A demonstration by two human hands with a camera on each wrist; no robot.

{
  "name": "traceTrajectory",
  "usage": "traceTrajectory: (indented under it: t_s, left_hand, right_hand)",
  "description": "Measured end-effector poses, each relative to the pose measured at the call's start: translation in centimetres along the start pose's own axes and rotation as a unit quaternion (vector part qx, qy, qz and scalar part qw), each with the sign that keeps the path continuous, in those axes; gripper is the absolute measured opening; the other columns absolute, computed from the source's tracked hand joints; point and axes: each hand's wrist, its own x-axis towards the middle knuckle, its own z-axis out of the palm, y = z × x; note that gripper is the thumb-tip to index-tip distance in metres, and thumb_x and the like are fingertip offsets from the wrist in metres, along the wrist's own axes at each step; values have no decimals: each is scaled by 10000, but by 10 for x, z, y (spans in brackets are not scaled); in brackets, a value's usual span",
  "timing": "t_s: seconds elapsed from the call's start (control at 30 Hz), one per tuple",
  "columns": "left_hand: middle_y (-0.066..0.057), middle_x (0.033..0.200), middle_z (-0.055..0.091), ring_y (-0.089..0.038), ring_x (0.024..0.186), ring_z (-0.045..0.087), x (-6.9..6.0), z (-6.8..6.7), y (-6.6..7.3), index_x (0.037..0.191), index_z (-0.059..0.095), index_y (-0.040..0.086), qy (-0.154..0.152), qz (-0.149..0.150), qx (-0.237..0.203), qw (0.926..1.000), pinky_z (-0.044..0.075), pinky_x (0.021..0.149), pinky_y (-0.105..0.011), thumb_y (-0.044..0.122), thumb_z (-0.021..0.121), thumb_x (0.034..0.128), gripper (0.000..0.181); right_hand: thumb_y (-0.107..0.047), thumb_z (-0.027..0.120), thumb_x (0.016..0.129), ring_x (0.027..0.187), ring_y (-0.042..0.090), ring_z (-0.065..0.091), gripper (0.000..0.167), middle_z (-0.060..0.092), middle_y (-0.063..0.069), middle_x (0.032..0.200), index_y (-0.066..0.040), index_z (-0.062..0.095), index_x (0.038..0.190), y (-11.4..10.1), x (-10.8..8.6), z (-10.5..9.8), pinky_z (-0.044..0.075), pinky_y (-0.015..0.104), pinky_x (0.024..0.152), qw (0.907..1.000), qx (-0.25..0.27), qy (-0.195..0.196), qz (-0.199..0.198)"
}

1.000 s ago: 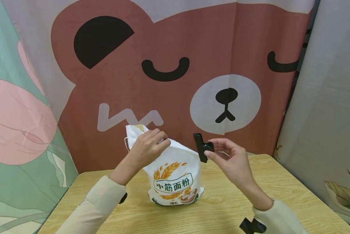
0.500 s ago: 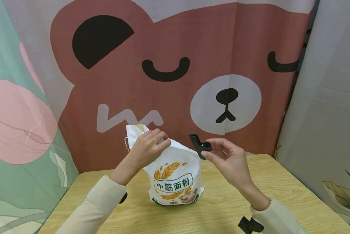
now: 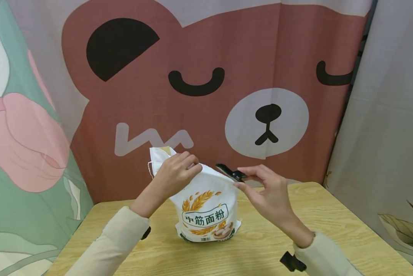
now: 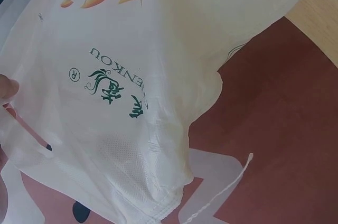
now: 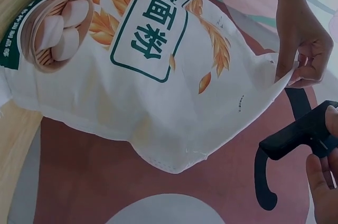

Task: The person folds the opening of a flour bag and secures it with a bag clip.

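A white flour bag [image 3: 209, 203] with green lettering and printed wheat stands upright on the table, its top slanting and pulled up. My left hand [image 3: 176, 172] pinches the bag's upper edge; in the right wrist view its thumb and fingers hold the fabric fold. My right hand [image 3: 270, 189] holds a black bag clip [image 3: 229, 172] between thumb and fingers. In the head view the clip overlaps the bag's sloping right edge, while in the right wrist view the clip [image 5: 298, 131] appears apart from it. Whether its jaws are parted is unclear. The left wrist view shows mostly bag fabric [image 4: 127, 145].
Beneath the bag is a light wooden table [image 3: 261, 245]. Behind it hangs a curtain [image 3: 140, 103] with a bear print. A loose white thread [image 4: 224, 192] dangles from the bag top. Dark devices sit at both wrists.
My right hand has moved left towards the bag, and the clip has turned from nearly upright to slanting along the bag's edge. The left hand and bag stay nearly still.
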Motion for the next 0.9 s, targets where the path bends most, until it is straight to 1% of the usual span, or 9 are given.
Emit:
traceTrajectory:
  t_s: [0.07, 0.2, 0.3, 0.37, 0.43, 0.53, 0.67, 0.77, 0.9]
  left_hand:
    - [-65, 832, 597, -212, 693, 560, 0, 1, 0, 808, 608, 45, 24, 2, 2, 10000, 479, 561, -304, -108, 597, 807, 153]
    - [-67, 829, 594, -211, 690, 559, -1, 1, 0, 802, 606, 44, 44, -10, 13, 10000, 475, 556, -304, -103, 586, 820, 149]
    - [-68, 828, 595, -210, 690, 560, -1, 1, -1, 802, 609, 43, 56, -3, 36, 10000, 477, 556, -304, -101, 603, 813, 145]
    - [-68, 829, 596, -210, 691, 561, -1, 1, -1, 802, 611, 44, 50, 2, 53, 10000, 480, 558, -304, -99, 617, 805, 144]
    - [-67, 829, 596, -210, 692, 561, -1, 0, 0, 802, 611, 45, 36, -3, 68, 10000, 482, 559, -303, -98, 622, 801, 143]
    - [-65, 829, 598, -212, 697, 562, -1, -1, 0, 801, 610, 47, -5, -16, 76, 10000, 484, 564, -304, -96, 616, 807, 144]
    - [-65, 828, 599, -215, 701, 563, -1, -2, 1, 797, 610, 49, -28, -33, 62, 10000, 485, 567, -305, -94, 597, 824, 146]
    - [-65, 827, 599, -214, 699, 565, -1, -2, 0, 795, 611, 48, -6, -25, 63, 10000, 483, 562, -304, -94, 583, 837, 151]
    - [-67, 826, 600, -211, 693, 566, -1, -1, 0, 795, 612, 46, 28, -4, 75, 10000, 481, 556, -301, -101, 585, 832, 155]
  right_hand:
    - [38, 829, 702, 785, 207, 675, 368, 665, 48, 935, -26, 708, 1044, 0, 0, 1, 526, 237, 765, 9999, -99, -43, -114]
    - [14, 827, 713, 791, 175, 673, 347, 668, 39, 934, -30, 708, 1036, 0, 1, 2, 520, 217, 762, 9996, -169, -93, -208]
    - [0, 831, 709, 785, 179, 670, 342, 675, 32, 929, -37, 712, 1027, 1, 1, 2, 509, 193, 745, 9990, -298, -86, -327]
    - [-8, 832, 704, 781, 177, 666, 336, 681, 27, 921, -41, 714, 1018, 1, 1, 3, 494, 171, 724, 9981, -413, -73, -454]
    - [-6, 832, 698, 776, 194, 661, 330, 689, 30, 918, -40, 715, 1004, 2, 1, 3, 492, 178, 705, 9968, -512, -44, -615]
    - [-20, 830, 697, 792, 178, 655, 315, 697, 25, 920, -45, 714, 989, 1, 2, 5, 500, 201, 674, 9941, -653, -5, -867]
    - [-181, 775, 819, 782, 163, 648, 221, 701, 20, 918, -49, 712, 984, 1, 3, 8, 501, 223, 626, 9900, -760, 62, -1186]
    - [-305, 688, 907, 755, 180, 643, 276, 705, 33, 913, -38, 709, 975, 2, 2, 10, 495, 240, 605, 9885, -761, 73, -1302]
    - [-325, 649, 932, 745, 196, 642, 311, 710, 57, 912, -22, 708, 965, 3, -1, 13, 507, 284, 598, 9881, -792, 46, -1315]
